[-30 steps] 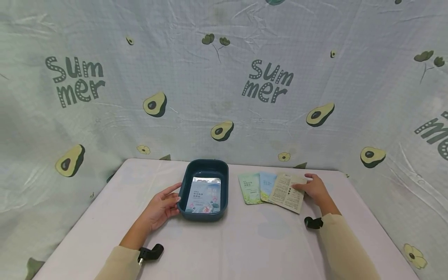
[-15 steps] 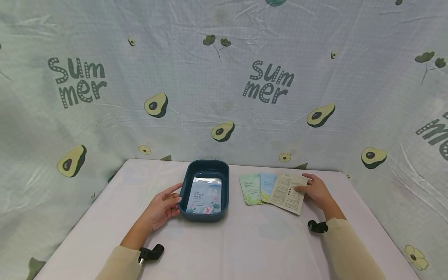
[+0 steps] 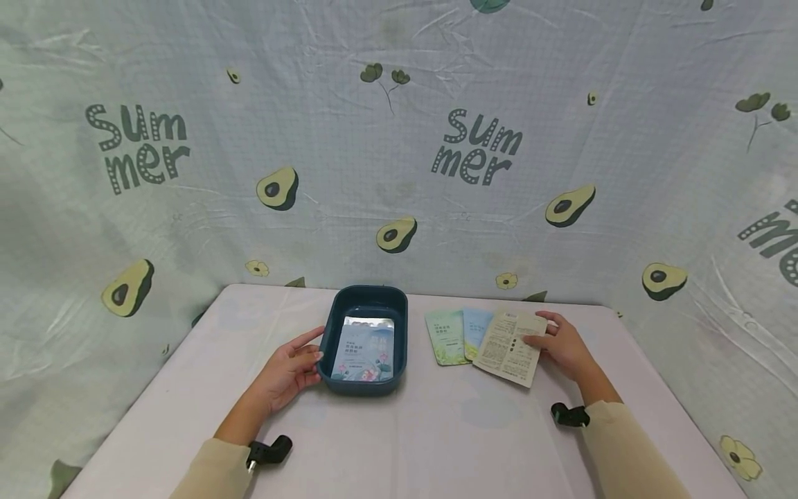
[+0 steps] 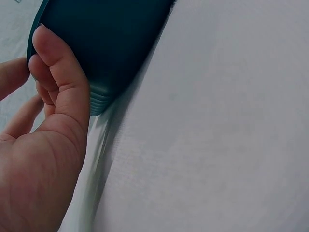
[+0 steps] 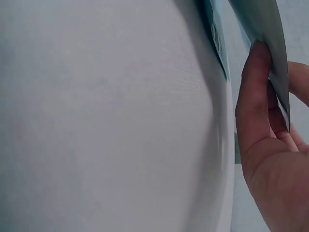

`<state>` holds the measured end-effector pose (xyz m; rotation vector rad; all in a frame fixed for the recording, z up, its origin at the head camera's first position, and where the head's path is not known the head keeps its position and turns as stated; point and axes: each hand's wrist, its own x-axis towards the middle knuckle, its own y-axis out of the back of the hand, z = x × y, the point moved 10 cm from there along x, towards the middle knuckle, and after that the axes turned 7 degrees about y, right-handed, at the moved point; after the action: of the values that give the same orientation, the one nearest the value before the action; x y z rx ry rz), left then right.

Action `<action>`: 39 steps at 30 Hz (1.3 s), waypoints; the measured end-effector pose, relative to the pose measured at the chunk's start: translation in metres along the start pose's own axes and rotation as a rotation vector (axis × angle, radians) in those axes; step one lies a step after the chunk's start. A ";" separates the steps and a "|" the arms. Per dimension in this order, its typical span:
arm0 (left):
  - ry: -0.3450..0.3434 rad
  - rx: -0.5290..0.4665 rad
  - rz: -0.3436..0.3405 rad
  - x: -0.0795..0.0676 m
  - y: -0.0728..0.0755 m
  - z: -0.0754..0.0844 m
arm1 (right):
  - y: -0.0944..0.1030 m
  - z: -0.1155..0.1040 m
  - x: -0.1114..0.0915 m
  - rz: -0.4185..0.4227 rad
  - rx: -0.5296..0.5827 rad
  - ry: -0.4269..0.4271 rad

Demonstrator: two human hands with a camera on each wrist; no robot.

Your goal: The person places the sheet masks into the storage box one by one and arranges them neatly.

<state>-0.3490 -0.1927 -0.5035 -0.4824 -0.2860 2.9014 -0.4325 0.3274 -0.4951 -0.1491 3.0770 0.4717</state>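
Observation:
My right hand (image 3: 564,346) pinches a beige face mask packet (image 3: 508,353) by its right edge, printed text facing up. In the right wrist view the thumb and fingers lie on opposite faces of this packet (image 5: 265,21), which stands off the table. Its left part overlaps a blue face mask packet (image 3: 475,329), beside a green one (image 3: 447,339). At the left side of a dark teal tray (image 3: 364,389), my left hand (image 3: 289,371) touches the outside and rim with relaxed fingers. Inside the tray lies a pale blue face mask packet with flowers (image 3: 364,353).
A pale cloth covers the table (image 3: 430,443). Behind it and at both sides hangs a curtain (image 3: 337,138) with avocado prints. Each wrist carries a small black camera (image 3: 269,452).
The beige packet has slid slightly toward me and left at its lower edge, with my right hand and wrist shifting a little. The left hand and the tray have stayed put.

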 end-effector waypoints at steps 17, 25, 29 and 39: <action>-0.010 -0.010 -0.016 0.001 -0.001 0.001 | -0.016 -0.010 -0.018 -0.002 0.052 0.029; -0.009 -0.010 -0.016 0.000 -0.001 0.002 | -0.027 -0.018 -0.027 -0.015 0.098 0.034; -0.006 -0.015 -0.018 0.001 -0.001 0.002 | -0.034 -0.023 -0.033 -0.031 0.119 0.044; -0.006 -0.018 -0.014 0.001 0.000 0.000 | -0.057 -0.034 -0.044 -0.084 0.162 0.100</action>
<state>-0.3499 -0.1929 -0.5035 -0.4730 -0.3153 2.8892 -0.3835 0.2673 -0.4783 -0.3054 3.1730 0.2167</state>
